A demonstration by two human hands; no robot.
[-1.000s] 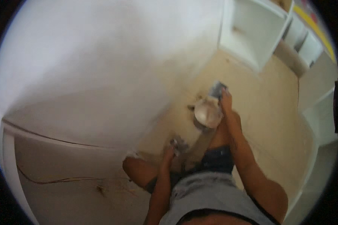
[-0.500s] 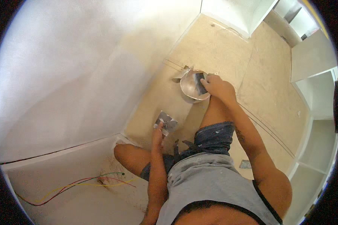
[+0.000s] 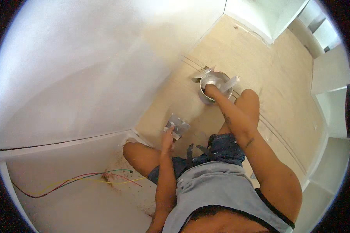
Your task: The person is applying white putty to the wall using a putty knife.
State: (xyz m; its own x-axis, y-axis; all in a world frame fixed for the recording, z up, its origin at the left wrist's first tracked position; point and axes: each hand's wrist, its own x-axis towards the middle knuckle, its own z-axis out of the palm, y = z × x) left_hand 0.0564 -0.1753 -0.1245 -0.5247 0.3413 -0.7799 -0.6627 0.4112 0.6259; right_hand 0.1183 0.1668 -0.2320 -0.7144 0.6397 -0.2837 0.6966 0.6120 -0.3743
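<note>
— Inspector: Where does the bucket [image 3: 215, 86] stand?
— Assistant: On the floor [image 3: 284, 77], beside the right knee. The right hand [image 3: 210, 90] reaches inside with a trowel [image 3: 230, 83]; the grip itself is hidden, so one cannot tell how tight.
— Inspector: The left hand [image 3: 168, 136]?
— Assistant: Closed on a flat plaster board [image 3: 177, 125], held level. The load should probably be scooped small, the board kept flat near the wall [image 3: 85, 70].

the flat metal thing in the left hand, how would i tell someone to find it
Start at the white wall and drop to the tan floor at its foot. The left hand holds a trowel above the knee. It is a flat grey square, unlike the round bucket farther off, where the right hand reaches in.
</note>
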